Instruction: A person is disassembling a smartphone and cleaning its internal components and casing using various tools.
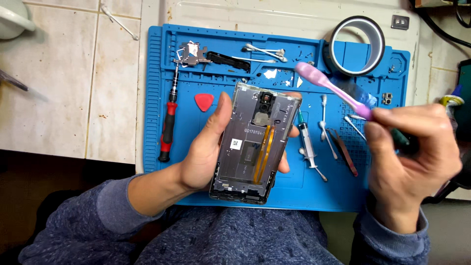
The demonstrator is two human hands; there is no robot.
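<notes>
My left hand (206,147) holds an opened grey phone frame (252,142) upright over the blue repair mat (196,162), thumb along its left edge and fingers wrapped round the right side. A copper-coloured flex strip runs down the frame's middle. My right hand (412,162) grips the handle of a pink toothbrush (331,86), whose head points up and left, a little above and to the right of the phone's top corner without touching it.
On the mat lie a red-handled screwdriver (168,125), a red triangular pick (204,101), a syringe (308,145), tweezers (343,149), cotton swabs (265,51), small metal parts (192,54) and a roll of dark tape (356,45). Tiled counter lies to the left.
</notes>
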